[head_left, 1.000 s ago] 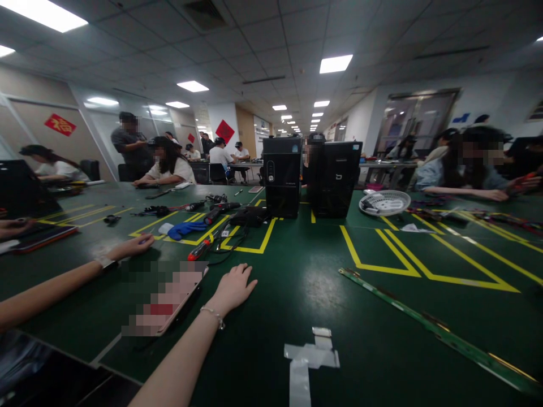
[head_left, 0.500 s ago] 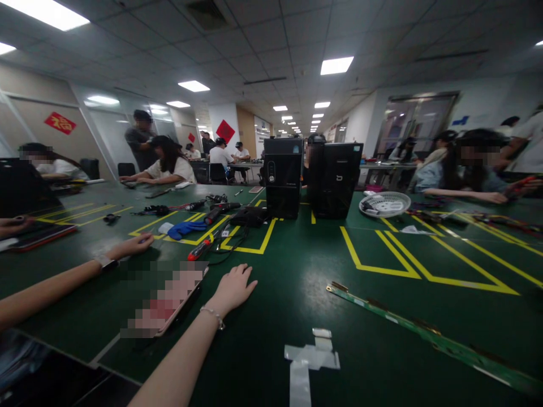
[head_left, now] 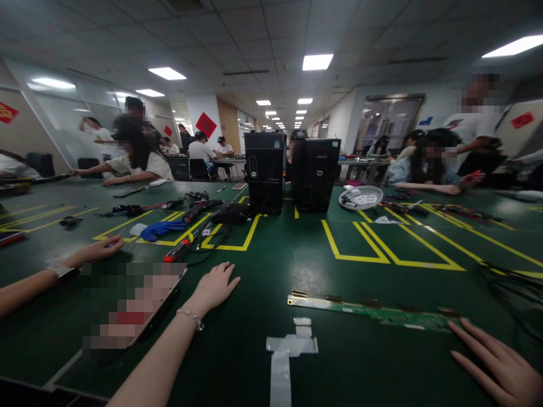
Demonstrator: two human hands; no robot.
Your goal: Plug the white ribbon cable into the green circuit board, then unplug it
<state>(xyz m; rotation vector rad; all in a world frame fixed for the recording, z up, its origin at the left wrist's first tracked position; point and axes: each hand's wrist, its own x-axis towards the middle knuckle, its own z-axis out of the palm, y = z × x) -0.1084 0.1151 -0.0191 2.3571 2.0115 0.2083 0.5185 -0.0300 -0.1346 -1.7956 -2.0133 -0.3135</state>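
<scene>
My left hand (head_left: 214,286), with a bracelet on the wrist, lies flat and open on the green table, holding nothing. My right hand (head_left: 503,362) is at the lower right, fingers stretched out. Its fingertips are at the right end of a long, narrow green circuit board strip (head_left: 382,314); whether they touch it I cannot tell. The strip lies nearly crosswise, with gold-coloured parts along its upper edge. Between my hands, pale tape (head_left: 280,367) is stuck to the table. A pink flat object (head_left: 148,308), partly blurred out, rests left of my left forearm.
A co-worker's hand (head_left: 106,247) rests at the left. Beyond are a red-and-black screwdriver (head_left: 177,250), blue gloves (head_left: 163,229), two black computer towers (head_left: 265,175) and a white basket (head_left: 361,198). Dark cables (head_left: 511,299) lie at right. Yellow tape outlines (head_left: 360,258) mark the table.
My view has turned right. The circuit board strip has swung from a slant to nearly crosswise, its near end moving away from me. My right hand has come into view; my left hand stays flat.
</scene>
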